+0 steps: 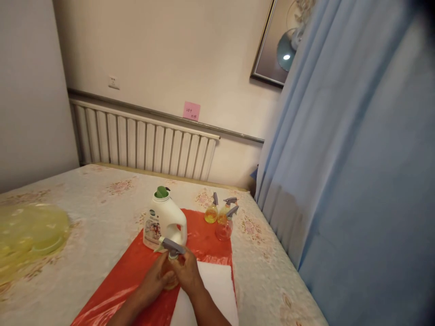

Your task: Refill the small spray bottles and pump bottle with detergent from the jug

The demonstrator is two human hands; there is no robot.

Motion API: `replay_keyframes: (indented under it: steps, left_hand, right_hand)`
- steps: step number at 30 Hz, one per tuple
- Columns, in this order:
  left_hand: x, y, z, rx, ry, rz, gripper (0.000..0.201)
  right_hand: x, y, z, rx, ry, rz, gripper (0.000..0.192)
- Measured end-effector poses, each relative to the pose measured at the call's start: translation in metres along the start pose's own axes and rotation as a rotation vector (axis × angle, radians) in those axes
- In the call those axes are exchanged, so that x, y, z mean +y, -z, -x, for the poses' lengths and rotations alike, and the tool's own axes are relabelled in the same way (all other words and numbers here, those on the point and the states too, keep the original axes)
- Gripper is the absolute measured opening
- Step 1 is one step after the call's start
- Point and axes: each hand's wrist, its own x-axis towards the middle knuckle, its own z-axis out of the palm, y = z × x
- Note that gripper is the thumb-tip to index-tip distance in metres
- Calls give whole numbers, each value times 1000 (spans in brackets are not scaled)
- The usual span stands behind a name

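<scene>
Floral cloth [98, 226] underlies one red sheet [127, 271], one white jug [166, 215], three spray bottles [224, 230]. Left hand [160, 273] and right hand [189, 273] grip a fourth bottle [173, 248].

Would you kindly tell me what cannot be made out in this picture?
In the head view:
Held spray bottle: body partly hidden by left hand and right hand.
Jug label: print too small to read.
Framed picture: cut by top edge, partly covered by blue curtain.
Yellow translucent item: cut by left edge.
</scene>
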Motion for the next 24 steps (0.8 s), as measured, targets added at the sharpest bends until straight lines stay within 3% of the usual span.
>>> replay_keyframes:
  steps: [6,11,17,24]
  left_hand:
    - [-2,-2,1,-23,0,104,70]
    - [-5,-3,2,35,24,65,78]
    - [-5,-4,2,29,8,53,83]
    - [-15,-9,3,89,1,43,87]
  right_hand:
    - [1,-4,-6,45,-86,-27,17]
    - [5,-17,-9,146,-144,-4,22]
    - [1,-10,-5,60,-90,-36,31]
    - [5,-10,-6,83,-96,-2,19]
